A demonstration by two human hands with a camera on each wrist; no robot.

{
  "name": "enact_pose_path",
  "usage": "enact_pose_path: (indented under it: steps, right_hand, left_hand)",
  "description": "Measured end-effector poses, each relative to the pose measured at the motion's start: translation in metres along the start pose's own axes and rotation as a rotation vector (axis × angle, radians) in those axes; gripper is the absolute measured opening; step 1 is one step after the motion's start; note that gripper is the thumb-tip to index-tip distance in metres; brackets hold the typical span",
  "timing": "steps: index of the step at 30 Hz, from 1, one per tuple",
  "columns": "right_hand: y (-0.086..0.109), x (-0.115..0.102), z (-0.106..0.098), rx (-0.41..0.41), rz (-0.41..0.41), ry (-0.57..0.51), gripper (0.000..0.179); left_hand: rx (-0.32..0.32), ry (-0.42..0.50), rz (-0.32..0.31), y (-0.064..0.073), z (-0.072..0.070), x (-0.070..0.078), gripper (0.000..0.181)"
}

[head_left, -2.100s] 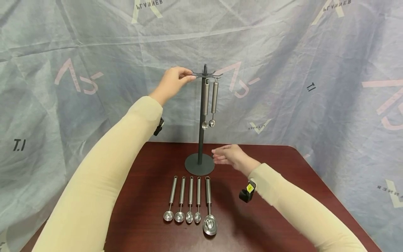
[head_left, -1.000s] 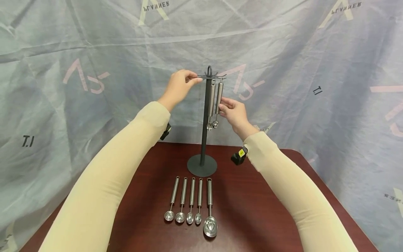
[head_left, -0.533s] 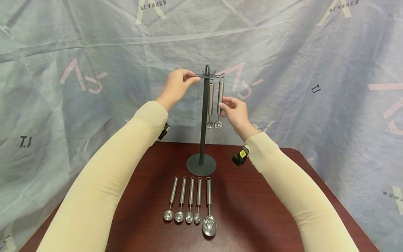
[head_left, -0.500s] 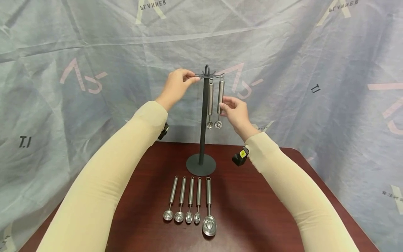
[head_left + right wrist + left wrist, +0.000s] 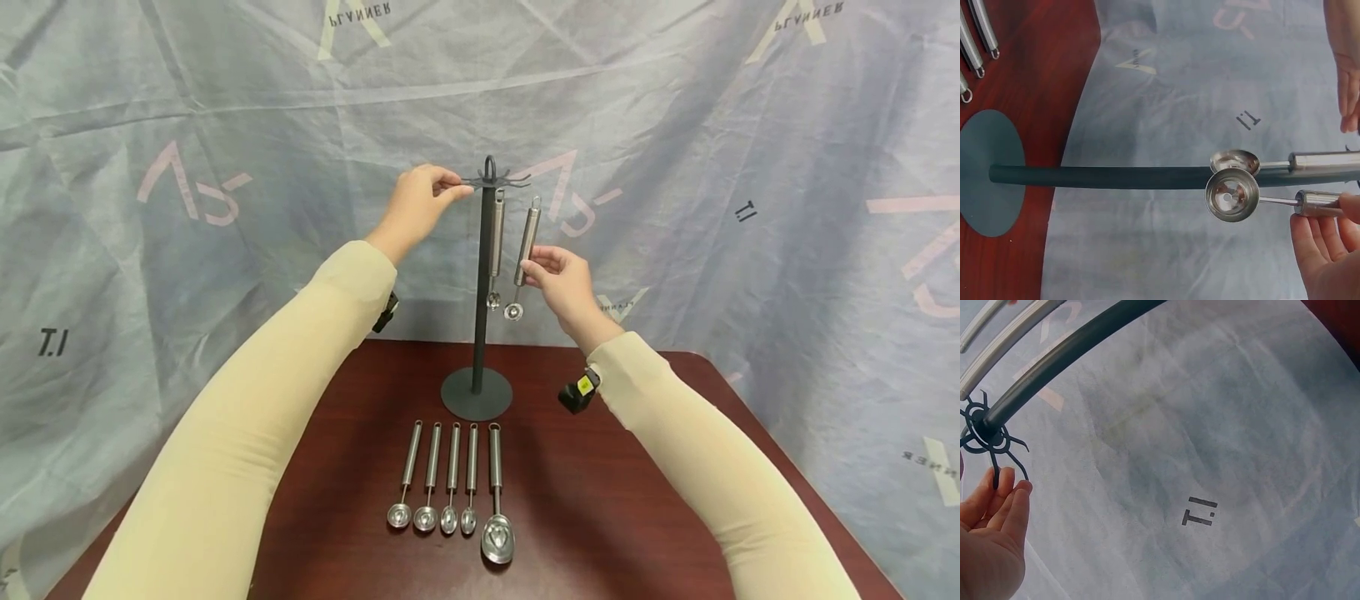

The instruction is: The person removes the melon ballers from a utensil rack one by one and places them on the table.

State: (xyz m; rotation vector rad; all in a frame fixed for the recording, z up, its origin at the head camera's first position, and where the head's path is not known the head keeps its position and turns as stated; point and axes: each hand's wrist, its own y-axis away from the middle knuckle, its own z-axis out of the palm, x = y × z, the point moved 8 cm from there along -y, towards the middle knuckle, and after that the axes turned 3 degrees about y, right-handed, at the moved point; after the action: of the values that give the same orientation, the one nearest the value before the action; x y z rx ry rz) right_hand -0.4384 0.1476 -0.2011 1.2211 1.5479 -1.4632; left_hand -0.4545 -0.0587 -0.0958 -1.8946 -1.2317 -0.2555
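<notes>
A dark metal stand (image 5: 479,333) with a ring of hooks at its top rises from a round base. My left hand (image 5: 420,200) pinches one of the hooks (image 5: 995,472) between thumb and fingers. From another hook hangs a steel melon baller (image 5: 497,237), scoop downward. My right hand (image 5: 564,282) grips the handle of a second melon baller (image 5: 529,229) just right of the stand. Its end loop is apart from the hooks, and it leans a little. In the right wrist view its round scoop (image 5: 1231,194) shows a small central hole.
Several small melon ballers (image 5: 426,518) lie in a row on the dark red table (image 5: 615,500), before the stand's base (image 5: 477,408). A larger steel scoop (image 5: 498,539) ends the row at right. Behind hangs a grey printed cloth (image 5: 675,208).
My right hand rose from beside the base, took the right-hand melon baller by its handle, and lifted it off its hook, slightly right and down. My left hand stayed on the hook.
</notes>
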Motion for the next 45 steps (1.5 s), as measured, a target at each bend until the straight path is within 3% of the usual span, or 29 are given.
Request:
enact_pose_path:
  steps: [16, 23, 30, 45]
  right_hand:
    - [0.016, 0.046, -0.013, -0.049, 0.179, -0.04, 0.035]
    - [0.025, 0.066, -0.022, -0.102, 0.236, 0.004, 0.037]
    - [0.04, 0.075, -0.017, -0.149, 0.279, 0.027, 0.039]
    - [0.074, 0.119, -0.01, -0.244, 0.396, 0.0, 0.033]
  left_hand:
    - [-0.024, 0.004, -0.016, -0.001, -0.001, 0.0, 0.043]
    - [0.007, 0.042, 0.025, -0.003, 0.001, 0.003, 0.042]
    - [0.011, 0.058, -0.018, -0.002, -0.001, -0.003, 0.041]
    - [0.04, 0.044, -0.011, 0.0, -0.001, 0.0, 0.044]
